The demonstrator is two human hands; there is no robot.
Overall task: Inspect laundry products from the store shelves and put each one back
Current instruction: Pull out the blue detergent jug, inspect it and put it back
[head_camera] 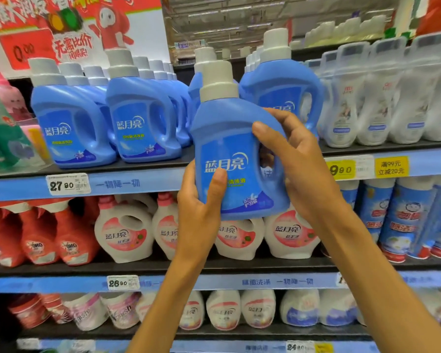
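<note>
While your left hand (201, 202) cups the lower left corner of the blue detergent bottle (236, 159), thumb pressed across the front label, your right hand (298, 161) wraps the handle side, thumb on the front and fingers curled round the back. You hold the bottle clear of the shelves, in front of the blue price rail (138, 183). Your left fingers are out of sight behind the bottle, and your right fingers show only dimly through the handle opening. Your left thumb covers part of the label's lower line of text. The bottle stands nearly upright, long axis vertical with a slight lean, white cap (218, 81) up, label facing you, handle to your right. Behind it, matching blue bottles (74, 126) line the upper shelf beside blurred white bottles (377, 98). Below sit white-and-pink bottles (124, 230); the ones directly under the held bottle are partly hidden. Red bottles (38, 233) at lower left are smeared.
</note>
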